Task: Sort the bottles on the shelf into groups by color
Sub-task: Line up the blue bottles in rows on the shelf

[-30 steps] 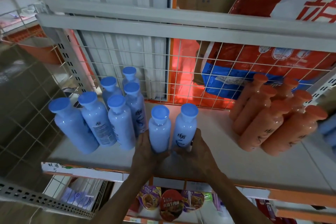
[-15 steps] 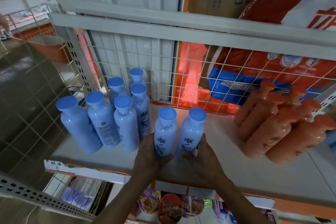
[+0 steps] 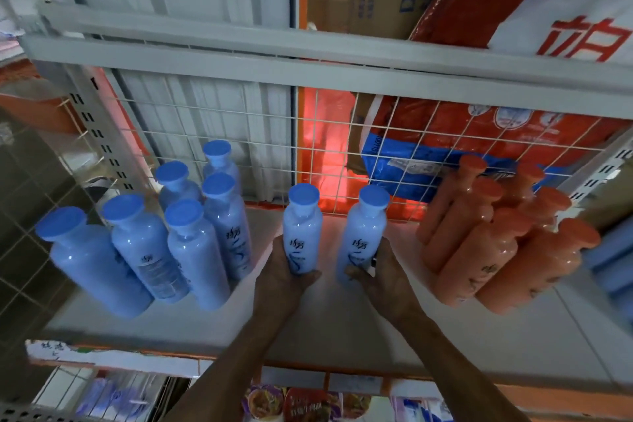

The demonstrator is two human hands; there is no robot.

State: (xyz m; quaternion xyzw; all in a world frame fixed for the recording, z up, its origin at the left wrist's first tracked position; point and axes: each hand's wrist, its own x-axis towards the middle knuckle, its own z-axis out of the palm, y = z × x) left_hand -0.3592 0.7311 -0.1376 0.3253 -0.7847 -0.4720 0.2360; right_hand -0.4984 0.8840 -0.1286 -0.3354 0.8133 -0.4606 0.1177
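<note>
Gripping bases: left hand (image 3: 283, 272) curls round left blue bottle (image 3: 302, 229), right hand (image 3: 381, 271) round right blue bottle (image 3: 364, 233), both upright on shelf (image 3: 342, 329) between blue group (image 3: 197, 250) and orange group (image 3: 479, 250); probably joining the blues next.

**Head view of a white shop shelf (image 3: 342, 329).** The left hand (image 3: 284, 279) is gripping the lower body of one blue bottle (image 3: 303, 229). The right hand (image 3: 382, 279) is gripping a second blue bottle (image 3: 364, 233) just to its right. Both are standing upright and apart at mid-shelf. Six more blue bottles (image 3: 191, 250) are standing clustered at the left end, well apart from a cluster of orange bottles (image 3: 496, 247) at the right end. A wire mesh panel (image 3: 260, 134) is closing off the far side, with a red-and-blue bag (image 3: 445, 147) lying behind it. Instant noodle bowls (image 3: 305, 408) are sitting on the shelf below.
</note>
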